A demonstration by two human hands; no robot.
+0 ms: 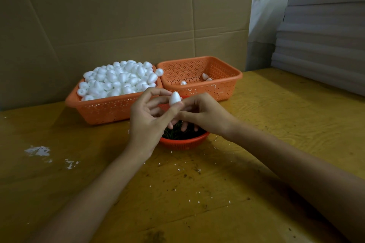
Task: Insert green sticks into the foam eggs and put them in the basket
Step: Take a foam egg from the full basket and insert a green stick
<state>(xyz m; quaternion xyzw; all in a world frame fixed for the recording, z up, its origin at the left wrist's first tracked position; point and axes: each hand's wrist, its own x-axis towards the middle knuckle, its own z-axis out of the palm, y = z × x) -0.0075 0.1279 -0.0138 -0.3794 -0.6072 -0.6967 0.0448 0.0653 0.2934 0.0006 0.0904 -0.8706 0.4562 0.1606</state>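
Foam egg (pixel 175 98) at frame centre, above the bowl of green sticks (pixel 177 134); left hand (pixel 146 118) pinches it; right hand (pixel 205 116) pinches its base with curled fingertips, any stick hidden; a skewed push could crack the foam.

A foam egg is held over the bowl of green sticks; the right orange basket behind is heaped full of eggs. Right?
No. The head view shows the right orange basket holding only three eggs; the rest stands.

White foam eggs (pixel 120 79), orange perforated baskets (pixel 221 77), dark green sticks (pixel 177 134), yellow table (pixel 276 124)
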